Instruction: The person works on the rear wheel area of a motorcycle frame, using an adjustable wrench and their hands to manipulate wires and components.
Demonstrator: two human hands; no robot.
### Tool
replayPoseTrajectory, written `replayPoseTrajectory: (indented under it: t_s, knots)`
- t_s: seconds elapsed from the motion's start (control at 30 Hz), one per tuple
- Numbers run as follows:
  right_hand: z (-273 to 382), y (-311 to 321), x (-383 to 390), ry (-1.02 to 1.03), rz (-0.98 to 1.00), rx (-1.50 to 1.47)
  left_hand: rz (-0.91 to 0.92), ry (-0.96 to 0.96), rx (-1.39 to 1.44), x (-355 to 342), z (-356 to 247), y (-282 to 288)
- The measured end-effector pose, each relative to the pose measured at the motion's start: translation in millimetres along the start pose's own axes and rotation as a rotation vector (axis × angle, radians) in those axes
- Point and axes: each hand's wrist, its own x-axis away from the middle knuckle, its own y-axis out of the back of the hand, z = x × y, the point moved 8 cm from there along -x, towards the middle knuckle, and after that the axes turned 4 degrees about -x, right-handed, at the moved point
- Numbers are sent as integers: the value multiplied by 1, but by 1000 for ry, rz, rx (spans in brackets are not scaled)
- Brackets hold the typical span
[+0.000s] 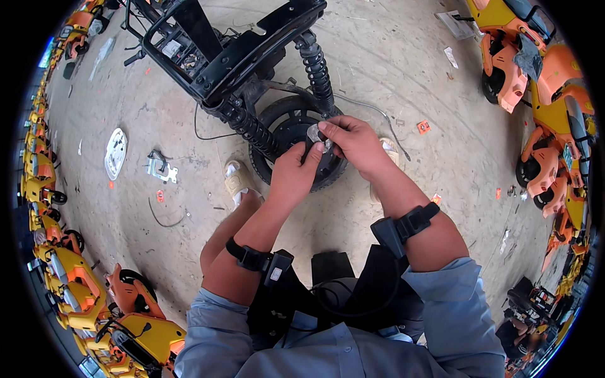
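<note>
My left hand (295, 171) and my right hand (357, 146) meet above the scooter's rear wheel (263, 157). Between their fingertips they pinch a small round greyish part (313, 133) with a shiny surface; its exact kind does not show. The thumbs lie on top of it, while most of the other fingers are hidden behind. Just beyond my hands stand the black coil-spring shock absorbers (318, 72) of a stripped black scooter frame (236, 66). Whether the part touches the wheel, I cannot tell.
A white oval panel (116, 154) and a metal bracket (162, 167) lie on the concrete floor at left. A loose cable (378, 112) runs right of the wheel. Yellow and orange scooters (542, 126) line both sides. Another person (513, 337) is at the lower right.
</note>
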Motion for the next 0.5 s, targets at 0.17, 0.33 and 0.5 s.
replayPoseTrajectory:
  t_s: [0.17, 0.33, 0.5]
  knots:
    - [3, -1, 1, -4, -9, -1, -9, 3, -9, -1, -2, 3]
    - [0, -2, 0, -9, 7, -9, -15, 3, 30, 2, -2, 2]
    - [-2, 0, 0, -17, 8, 33, 42, 53, 24, -1, 9, -5]
